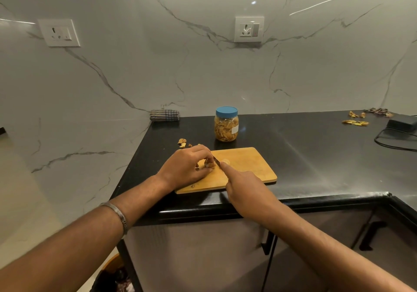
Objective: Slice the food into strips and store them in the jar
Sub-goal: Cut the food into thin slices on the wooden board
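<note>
Our left hand (185, 167) pinches the food (208, 164); our right hand (244, 189) probably grips the knife (216, 161). The closed jar (226, 124) looks nearly full. More pieces (356, 122) still wait.

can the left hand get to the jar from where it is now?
Probably yes. The jar stands just beyond the cutting board with bare counter between. But the left hand is pinning the food piece, and the blue lid is on.

Dim warm light, glare streaks on wall (203, 65), wide-angle edge distortion
</note>
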